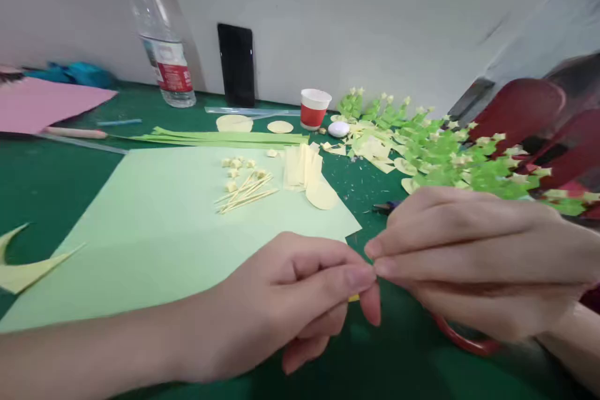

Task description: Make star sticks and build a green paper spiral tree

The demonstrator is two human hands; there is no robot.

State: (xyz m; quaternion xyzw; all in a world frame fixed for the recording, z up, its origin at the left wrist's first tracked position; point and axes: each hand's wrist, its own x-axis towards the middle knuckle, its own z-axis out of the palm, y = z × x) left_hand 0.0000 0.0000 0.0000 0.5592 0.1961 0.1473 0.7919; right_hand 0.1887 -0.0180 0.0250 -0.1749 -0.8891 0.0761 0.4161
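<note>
Near the lower middle, my left hand is pinched, with a small yellow edge of something showing under its thumb. My right hand meets it fingertip to fingertip and is also pinched; whatever lies between its fingers is too small to see. Beyond the hands lies a pale green sheet. On it rest several toothpicks, small cream paper pieces, cream strips and a cream disc.
Green paper plants with cream stars stand at the right. A red-and-white cup, black phone and bottle stand along the wall. Red handles show beneath my right hand. Pink paper lies left.
</note>
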